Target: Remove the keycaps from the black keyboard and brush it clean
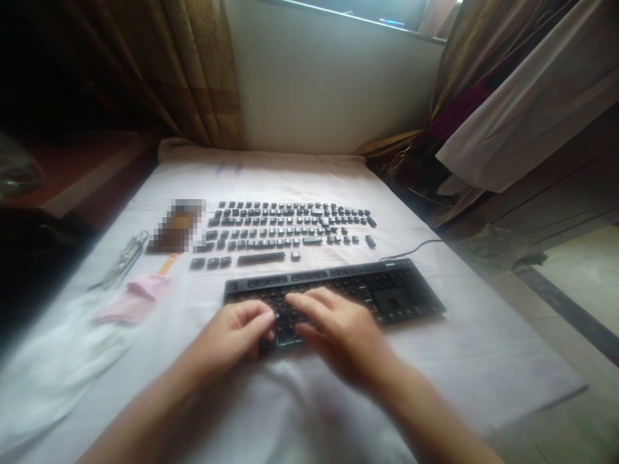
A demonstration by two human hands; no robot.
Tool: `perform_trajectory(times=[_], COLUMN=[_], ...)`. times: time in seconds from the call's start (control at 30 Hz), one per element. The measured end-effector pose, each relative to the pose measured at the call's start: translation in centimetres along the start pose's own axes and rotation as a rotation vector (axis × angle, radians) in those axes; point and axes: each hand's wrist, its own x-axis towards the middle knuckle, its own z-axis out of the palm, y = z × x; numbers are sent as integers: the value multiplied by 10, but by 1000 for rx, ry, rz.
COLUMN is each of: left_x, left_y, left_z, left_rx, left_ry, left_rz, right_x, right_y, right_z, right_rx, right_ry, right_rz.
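Observation:
A black keyboard (pixel 396 299) with its keycaps off lies slightly slanted on the white-covered table. Over its left part is my left hand (pixel 242 325), thumb and forefinger pinched together; whatever they hold, if anything, is too small to make out. My right hand (pixel 338 325) rests just beside it over the key field, fingers apart and fingertips touching or close to the board. Behind the keyboard, loose black keycaps are laid out in rows, with a long space bar (pixel 261 258) in the nearest row.
On the left lie a pink cloth (pixel 134 298), an orange strip (pixel 168 263), a clear bag-like item (pixel 126 258) and a blurred-out brown object (pixel 178 225). A thin cable (pixel 411 249) runs from the keyboard over the right edge. White fabric (pixel 58 367) covers the near left.

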Motion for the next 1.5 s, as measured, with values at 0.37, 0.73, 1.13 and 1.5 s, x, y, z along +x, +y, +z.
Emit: perform_trajectory(times=[0.37,0.73,1.13,1.5], left_x=[-4,2,5,7], left_y=[-8,-28,-31,-31], left_z=[-5,-32,-31,-33], left_rx=[142,266,302,341], left_ry=[78,677,672,682], left_rz=[171,336,311,347], right_x=[17,82,84,68], right_y=[19,107,102,93], right_z=[11,27,36,13], right_rx=[182,90,95,87], right_ry=[58,-111,-166,-84], right_rz=[-99,593,611,469])
